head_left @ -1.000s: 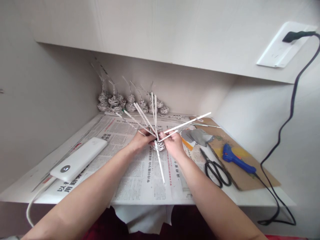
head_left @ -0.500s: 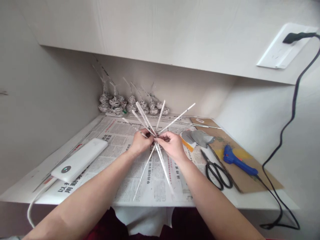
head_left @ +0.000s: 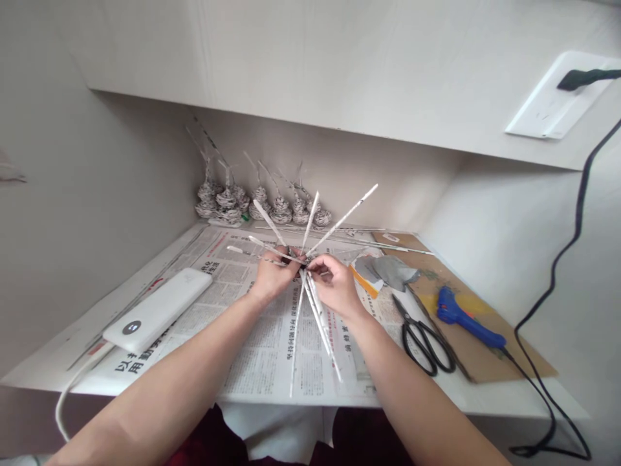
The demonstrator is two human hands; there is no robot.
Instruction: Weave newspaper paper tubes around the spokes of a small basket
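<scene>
Wall: plain and pale behind the desk (head_left: 504, 397); above, an outlet (head_left: 541, 107) holds a black plug (head_left: 575, 80).
Newspaper: a sheet (head_left: 262, 369) covers the desk's middle and reaches its front edge.
Spokes: paper sticks (head_left: 311, 220) fan out from a hub at mid-desk, some towards the back edge, some to the left, some to the front; whether the hub touches the newspaper I cannot tell.
Left hand: this one (head_left: 276, 275) pinches the spokes close to the hub.
Right hand: this one (head_left: 336, 281) has its fingers curled and tips at the hub; I cannot tell whether they pinch a stick.
Gourds: woven paper ones (head_left: 228, 202) with thin stems stand in a row along the back edge, from the back left corner.
Loose sticks: several (head_left: 402, 247) lie along the back edge.
Power bank: white (head_left: 160, 310), near the left edge, with a white cable (head_left: 59, 411) hanging past the front.
Right side: black scissors (head_left: 427, 343) beside a cardboard (head_left: 517, 359); a blue glue gun (head_left: 468, 321) lies on it; grey scraps (head_left: 395, 270) overlap its left side.
</scene>
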